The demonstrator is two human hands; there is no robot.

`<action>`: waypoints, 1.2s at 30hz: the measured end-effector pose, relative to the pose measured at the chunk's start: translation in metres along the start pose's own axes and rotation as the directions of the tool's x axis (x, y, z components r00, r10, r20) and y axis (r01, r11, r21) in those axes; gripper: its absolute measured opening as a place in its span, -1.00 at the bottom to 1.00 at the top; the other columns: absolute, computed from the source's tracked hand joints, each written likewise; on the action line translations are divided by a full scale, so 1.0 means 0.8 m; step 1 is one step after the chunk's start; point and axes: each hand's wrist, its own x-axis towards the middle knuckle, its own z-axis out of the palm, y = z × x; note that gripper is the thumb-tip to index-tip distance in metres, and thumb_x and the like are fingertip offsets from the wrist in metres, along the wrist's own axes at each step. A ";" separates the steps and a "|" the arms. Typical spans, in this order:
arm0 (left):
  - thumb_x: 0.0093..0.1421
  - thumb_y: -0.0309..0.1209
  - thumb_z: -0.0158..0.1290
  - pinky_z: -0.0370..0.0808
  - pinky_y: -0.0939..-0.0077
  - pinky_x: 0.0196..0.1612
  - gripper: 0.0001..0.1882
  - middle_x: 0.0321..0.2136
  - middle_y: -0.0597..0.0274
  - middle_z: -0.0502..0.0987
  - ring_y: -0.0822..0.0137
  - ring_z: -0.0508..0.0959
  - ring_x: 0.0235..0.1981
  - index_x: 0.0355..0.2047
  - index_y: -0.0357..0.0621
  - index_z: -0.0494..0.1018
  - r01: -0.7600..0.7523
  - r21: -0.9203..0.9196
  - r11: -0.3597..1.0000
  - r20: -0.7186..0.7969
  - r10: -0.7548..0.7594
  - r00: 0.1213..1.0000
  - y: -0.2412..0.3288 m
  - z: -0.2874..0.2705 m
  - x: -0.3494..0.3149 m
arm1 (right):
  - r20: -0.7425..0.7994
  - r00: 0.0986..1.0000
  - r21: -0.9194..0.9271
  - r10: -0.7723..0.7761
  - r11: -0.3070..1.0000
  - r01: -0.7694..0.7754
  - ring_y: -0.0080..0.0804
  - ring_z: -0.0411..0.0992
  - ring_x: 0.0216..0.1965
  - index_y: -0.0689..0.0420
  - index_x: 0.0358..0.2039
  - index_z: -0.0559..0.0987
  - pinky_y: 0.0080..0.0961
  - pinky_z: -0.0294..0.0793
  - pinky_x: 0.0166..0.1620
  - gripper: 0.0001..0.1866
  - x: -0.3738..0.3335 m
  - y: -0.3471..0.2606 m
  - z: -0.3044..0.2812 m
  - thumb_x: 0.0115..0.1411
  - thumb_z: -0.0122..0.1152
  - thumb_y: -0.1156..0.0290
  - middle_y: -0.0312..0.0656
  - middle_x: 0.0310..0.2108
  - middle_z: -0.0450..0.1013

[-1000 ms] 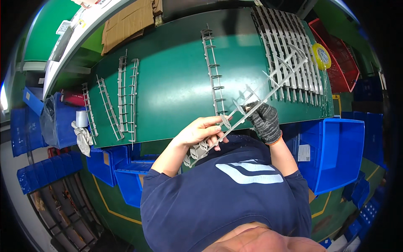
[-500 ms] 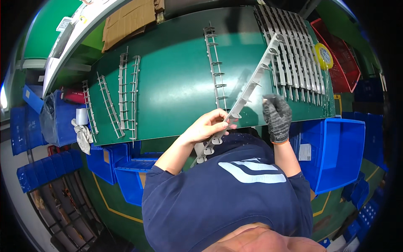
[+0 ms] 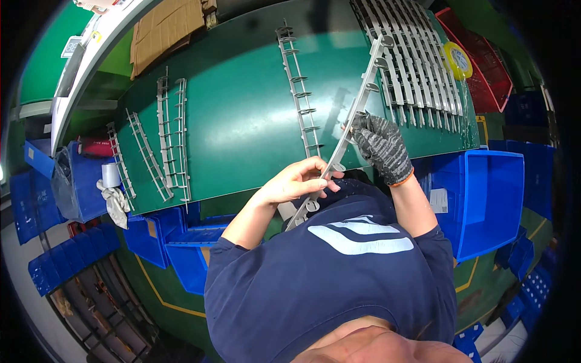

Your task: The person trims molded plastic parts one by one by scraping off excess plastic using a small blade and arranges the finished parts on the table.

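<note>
Swung from a flatter diagonal a second ago, the grey plastic strip (image 3: 348,130) now stands steeper, its far end risen toward the row of grey strips (image 3: 417,66) at the worktop's (image 3: 242,121) right rear, and the right hand has moved up along it. Its long axis runs from lower left, close to the person's chest, to upper right over the green worktop. The bare left hand (image 3: 296,181) pinches the lower part of the strip, fingers closed on it; the gloved right hand (image 3: 381,145) grips it near mid-length, so that hand lies nearer the far end. A single strip (image 3: 299,91) lies flat just left of the held one, apart from it. Blue bins (image 3: 484,199) stand below the worktop's near edge.
</note>
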 end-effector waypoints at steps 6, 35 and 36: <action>0.05 -0.44 -0.09 0.43 0.36 -0.30 -0.86 -0.17 -0.23 0.25 0.12 0.42 -0.24 -0.39 -0.18 0.22 -0.060 -0.147 0.987 0.024 0.064 0.998 -0.010 -0.006 0.001 | -0.038 0.995 -0.128 -0.091 0.988 0.086 -0.71 0.22 -0.63 0.24 -0.43 0.48 -0.72 0.22 -0.56 -0.85 -0.003 0.001 -0.002 -0.05 0.05 0.48 -0.33 -0.64 0.37; 0.01 -0.44 -0.04 0.43 0.39 -0.30 -0.83 -0.17 -0.24 0.26 0.14 0.41 -0.25 -0.39 -0.20 0.25 -0.074 -0.158 0.985 -0.037 0.069 0.997 -0.011 -0.003 0.000 | -0.084 0.975 -0.181 -0.205 0.966 0.187 -0.62 0.29 -0.62 0.24 -0.47 0.47 -0.65 0.29 -0.52 -0.86 -0.001 0.007 -0.001 -0.07 0.02 0.48 -0.27 -0.64 0.38; 0.00 -0.44 -0.03 0.43 0.42 -0.31 -0.84 -0.18 -0.22 0.27 0.16 0.41 -0.25 -0.41 -0.20 0.26 -0.070 -0.130 0.989 -0.084 0.060 0.995 -0.011 -0.003 0.000 | -0.142 0.960 -0.317 -0.243 0.929 0.189 -0.62 0.29 -0.61 0.25 -0.47 0.46 -0.65 0.28 -0.52 -0.87 -0.004 0.003 -0.001 -0.07 0.02 0.49 -0.28 -0.63 0.38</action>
